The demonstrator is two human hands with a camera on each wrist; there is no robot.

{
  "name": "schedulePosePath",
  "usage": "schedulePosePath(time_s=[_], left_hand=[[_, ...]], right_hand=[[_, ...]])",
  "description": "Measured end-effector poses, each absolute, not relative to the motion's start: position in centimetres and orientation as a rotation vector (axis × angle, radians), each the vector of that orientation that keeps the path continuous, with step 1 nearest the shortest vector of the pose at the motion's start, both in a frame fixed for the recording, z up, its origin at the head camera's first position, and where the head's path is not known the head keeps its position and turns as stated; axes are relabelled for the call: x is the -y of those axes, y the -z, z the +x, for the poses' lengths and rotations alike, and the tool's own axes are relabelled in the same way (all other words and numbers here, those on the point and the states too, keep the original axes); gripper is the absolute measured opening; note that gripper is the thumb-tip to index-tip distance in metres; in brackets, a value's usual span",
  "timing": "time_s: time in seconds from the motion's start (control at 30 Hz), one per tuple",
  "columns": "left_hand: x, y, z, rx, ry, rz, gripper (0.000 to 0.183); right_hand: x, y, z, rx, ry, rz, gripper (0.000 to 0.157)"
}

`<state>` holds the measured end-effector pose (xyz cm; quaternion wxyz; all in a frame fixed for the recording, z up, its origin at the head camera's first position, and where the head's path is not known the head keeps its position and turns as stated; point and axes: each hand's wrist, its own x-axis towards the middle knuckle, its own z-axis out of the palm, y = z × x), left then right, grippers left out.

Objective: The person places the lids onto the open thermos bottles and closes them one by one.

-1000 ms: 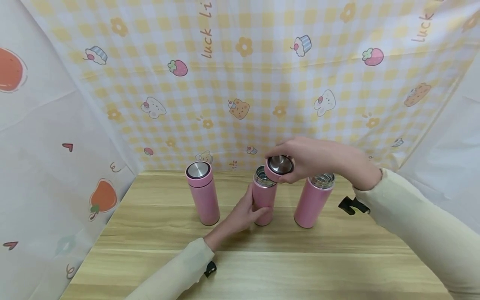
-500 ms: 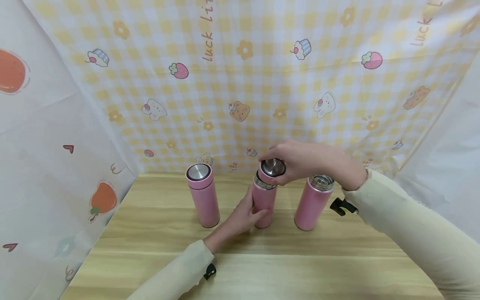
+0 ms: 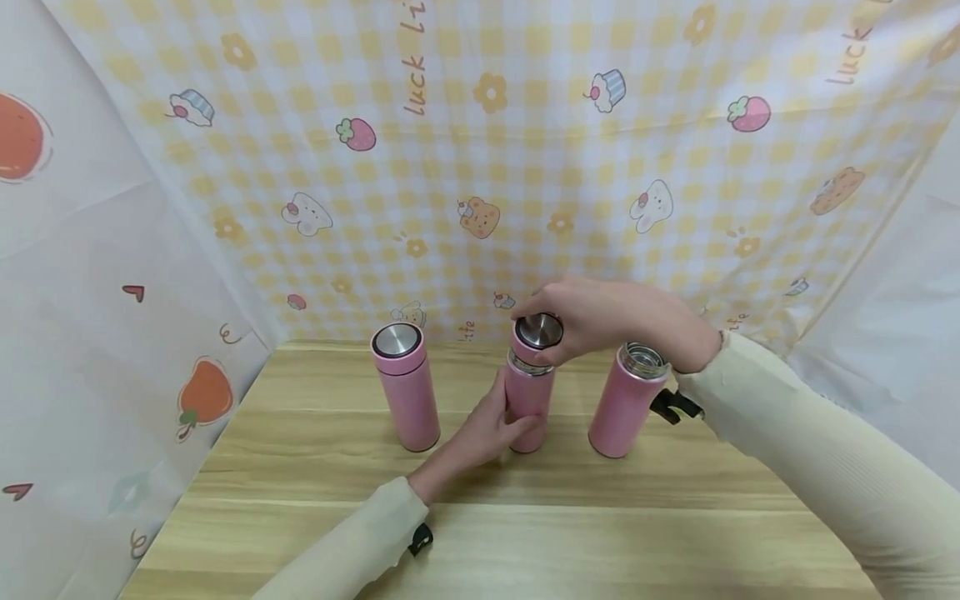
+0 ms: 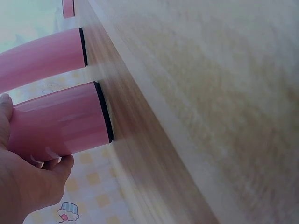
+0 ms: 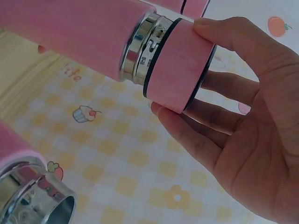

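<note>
My left hand [image 3: 483, 429] grips the body of the middle pink thermos bottle [image 3: 528, 396], which stands on the wooden table. In the left wrist view the fingers wrap the bottle's pink wall [image 4: 63, 121], its black-edged base down at the tabletop. Above it, my right hand [image 3: 600, 321] holds a pink lid [image 3: 539, 331] with a steel top between thumb and fingers. In the right wrist view the lid's lower edge overlaps the bottle's shiny metal neck [image 5: 145, 49], part of which still shows.
To the left stands another pink thermos bottle [image 3: 408, 400] with its lid on. A third bottle [image 3: 626, 408], lidless with an open metal mouth, is at the right, under the right wrist. A yellow checked cloth [image 3: 420, 167] hangs behind the wooden table [image 3: 300, 475].
My right hand has brought the lid left and down, from beside the middle bottle's open mouth onto its neck. The left hand has kept its grip in place.
</note>
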<state>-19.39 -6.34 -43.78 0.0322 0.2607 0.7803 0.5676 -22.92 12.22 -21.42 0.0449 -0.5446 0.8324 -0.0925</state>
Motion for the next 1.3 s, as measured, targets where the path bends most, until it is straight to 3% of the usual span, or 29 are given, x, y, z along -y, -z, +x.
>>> schedulePosePath(time_s=[0.23, 0.63, 1.13, 1.3], left_hand=[[6.35, 43.8, -19.43, -2.39, -1.754, 0.809, 0.077], [6.43, 43.88, -19.49, -2.409, -1.734, 0.809, 0.075], [6.46, 43.88, -19.45, -2.391, -1.74, 0.81, 0.074], [6.45, 43.86, -19.48, -2.39, -1.746, 0.816, 0.076]], right_hand=[[-11.54, 21.51, -23.11, -2.502, 0.266, -1.647, 0.031], [-11.23, 21.96, -23.15, -2.506, 0.274, -1.603, 0.026], [-11.24, 22.23, -23.12, -2.519, 0.268, -1.54, 0.026], [-11.48, 22.39, -23.29, -2.51, 0.237, -1.614, 0.039]])
